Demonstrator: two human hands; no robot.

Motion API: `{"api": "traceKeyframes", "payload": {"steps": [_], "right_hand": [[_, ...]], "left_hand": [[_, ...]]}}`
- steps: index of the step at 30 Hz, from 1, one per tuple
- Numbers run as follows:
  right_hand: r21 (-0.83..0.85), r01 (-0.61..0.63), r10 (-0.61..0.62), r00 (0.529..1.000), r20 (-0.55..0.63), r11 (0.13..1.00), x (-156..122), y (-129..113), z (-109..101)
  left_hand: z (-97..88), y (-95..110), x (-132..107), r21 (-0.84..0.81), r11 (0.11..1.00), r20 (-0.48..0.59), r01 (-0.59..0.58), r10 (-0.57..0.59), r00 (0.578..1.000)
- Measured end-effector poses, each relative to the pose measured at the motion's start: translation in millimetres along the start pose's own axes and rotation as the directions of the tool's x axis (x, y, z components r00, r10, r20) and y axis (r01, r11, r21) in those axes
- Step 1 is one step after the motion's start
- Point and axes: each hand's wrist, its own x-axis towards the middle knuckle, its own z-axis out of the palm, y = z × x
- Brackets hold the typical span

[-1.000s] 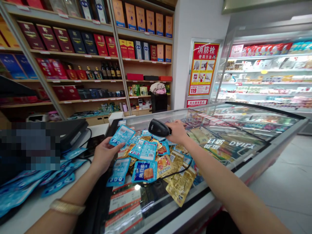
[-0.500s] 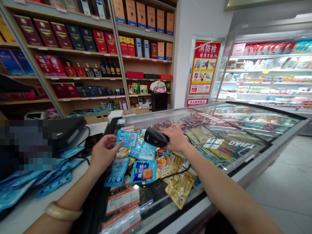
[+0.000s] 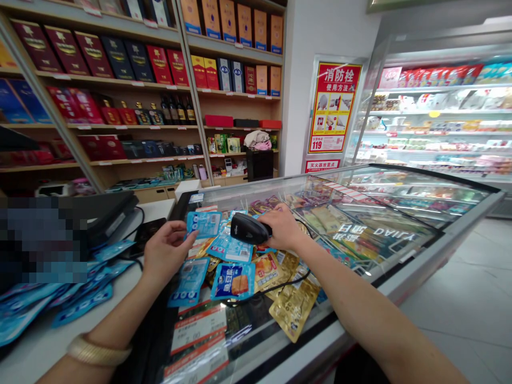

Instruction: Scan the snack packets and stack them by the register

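Blue and flat, a packet [image 3: 204, 224] is pinched at its left end between the thumb and fingers of the left hand [image 3: 166, 250], left of the frame's centre. A black scanner [image 3: 250, 228] is gripped in the right hand [image 3: 282, 226] at mid-frame, its head pointed at the packet, with a narrow gap seen between them. Below both hands a pile [image 3: 234, 280] of blue and gold packets is spread on the glass of a freezer [image 3: 448, 218], bounded by the dark strip at left; a cable [image 3: 284, 288] is draped across it. Room to move is left over the glass right of the scanner, toward the white rim, which is crossed by the right forearm. At left, a counter [image 3: 120, 314] is crossed by the left forearm, and more packets [image 3: 86, 306] are heaped there.

Compared with a second ago, the packet has been turned flatter, and the scanner has been brought lower and farther left, closer to it.

The scanner's handle and most of the right fingertips are hidden. Whether the packet is touched by the pile cannot be told. The upper left of the counter is masked by blurred blocks, and both forearms are cut off by the lower edge.
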Motion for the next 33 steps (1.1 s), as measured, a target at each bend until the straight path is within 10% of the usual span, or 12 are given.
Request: {"api": "traceKeyframes", "payload": {"steps": [14,21,27,33], "right_hand": [[-0.034,-0.274,0.264,0.947,-0.182,0.961,-8,31,-6],[-0.104,-0.478,0.444,0.862,-0.243,0.872,-21,63,-6],[-0.132,-0.483,0.456,0.870,-0.189,0.866,-24,67,-2],[-0.137,-0.464,0.447,0.884,-0.136,0.875,-22,63,-1]], "left_hand": [[13.4,2,-1,-0.352,0.927,0.021,0.133,-0.134,0.991],[27.2,9,-12,-0.269,0.938,0.378,0.220,-0.108,0.920],[11.9,2,-4,0.123,0.973,0.290,-0.196,0.154,0.945],[-34.4,-7,19,0.733,0.633,0.129,-0.248,0.228,0.965]]}}
